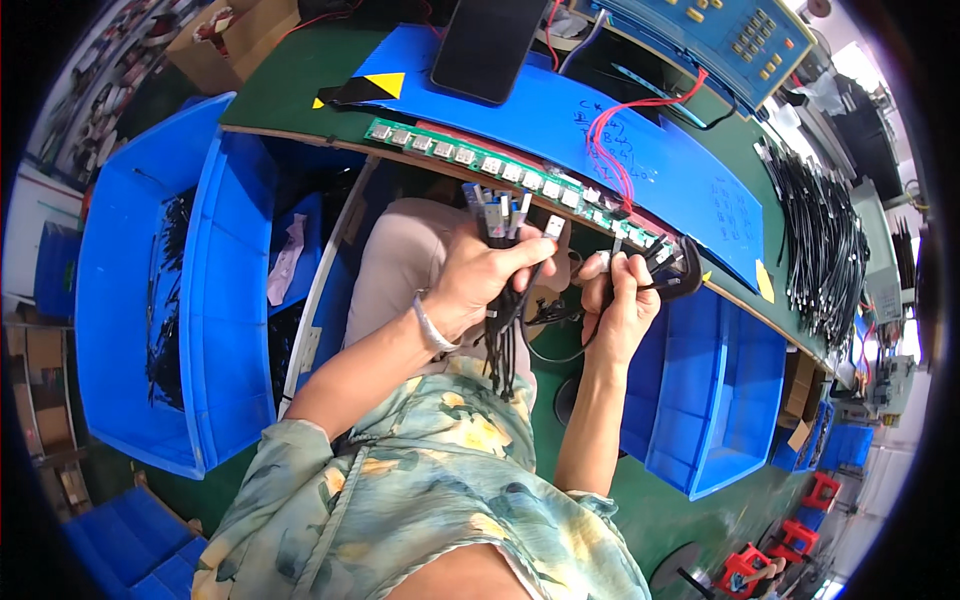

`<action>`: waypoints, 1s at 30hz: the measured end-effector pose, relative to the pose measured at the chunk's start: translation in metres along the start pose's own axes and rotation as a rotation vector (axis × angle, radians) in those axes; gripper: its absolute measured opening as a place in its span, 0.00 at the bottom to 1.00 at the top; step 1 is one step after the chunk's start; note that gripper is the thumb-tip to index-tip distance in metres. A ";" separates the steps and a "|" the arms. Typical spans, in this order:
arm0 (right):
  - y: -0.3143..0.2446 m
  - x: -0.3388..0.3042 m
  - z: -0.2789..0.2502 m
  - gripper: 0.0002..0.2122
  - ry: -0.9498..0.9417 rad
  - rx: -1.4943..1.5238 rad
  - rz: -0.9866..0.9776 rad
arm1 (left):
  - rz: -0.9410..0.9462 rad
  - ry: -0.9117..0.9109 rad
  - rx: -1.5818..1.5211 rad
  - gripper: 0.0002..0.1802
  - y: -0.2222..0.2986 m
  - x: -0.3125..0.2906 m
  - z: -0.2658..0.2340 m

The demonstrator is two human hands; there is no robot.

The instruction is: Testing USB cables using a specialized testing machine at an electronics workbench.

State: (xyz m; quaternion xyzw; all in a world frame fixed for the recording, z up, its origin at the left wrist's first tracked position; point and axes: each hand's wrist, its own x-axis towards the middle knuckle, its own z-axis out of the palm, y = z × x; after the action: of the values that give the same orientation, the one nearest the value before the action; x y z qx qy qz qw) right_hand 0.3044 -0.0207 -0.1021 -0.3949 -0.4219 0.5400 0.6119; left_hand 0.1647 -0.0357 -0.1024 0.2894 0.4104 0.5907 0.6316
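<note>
My left hand (pixel 480 268) is closed around a bundle of black USB cables (pixel 500 352). Their metal plugs stick up above the fist and the cords hang below. One USB plug (pixel 554 228) stands apart at the thumb and fingertip. Fingers of my right hand (pixel 622 305) pinch a slim cable end (pixel 618 243) at the right part of a long green circuit board (pixel 478 158). Whether that end sits in a port cannot be made out. A black cord loops between my hands. More black plugs (pixel 660 254) cluster at the board's right end, beside my right hand.
Behind the board lies a blue sheet (pixel 560 125) with a black phone (pixel 487 45) on it. Red wires (pixel 603 135) run to a blue instrument (pixel 735 40). Many black cables (pixel 815 250) lie at right. Blue bins (pixel 200 300) flank me; another bin (pixel 715 400) is right.
</note>
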 end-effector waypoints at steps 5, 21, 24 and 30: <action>0.004 -0.001 0.000 0.11 0.031 -0.015 0.032 | 0.013 0.035 0.008 0.06 0.000 0.007 0.006; 0.008 -0.003 0.008 0.10 0.047 0.095 0.064 | 0.024 0.064 -0.050 0.04 0.006 0.022 0.012; 0.010 -0.004 0.007 0.10 0.061 0.110 0.053 | 0.028 0.065 -0.029 0.04 0.006 0.021 0.013; 0.009 -0.002 0.009 0.09 0.097 0.115 0.048 | 0.019 0.062 -0.038 0.03 0.004 0.022 0.013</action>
State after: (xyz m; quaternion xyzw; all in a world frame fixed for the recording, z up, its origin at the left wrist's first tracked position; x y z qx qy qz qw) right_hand 0.2925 -0.0214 -0.1080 -0.3948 -0.3505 0.5582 0.6400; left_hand 0.1733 -0.0124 -0.0963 0.2629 0.4155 0.6131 0.6184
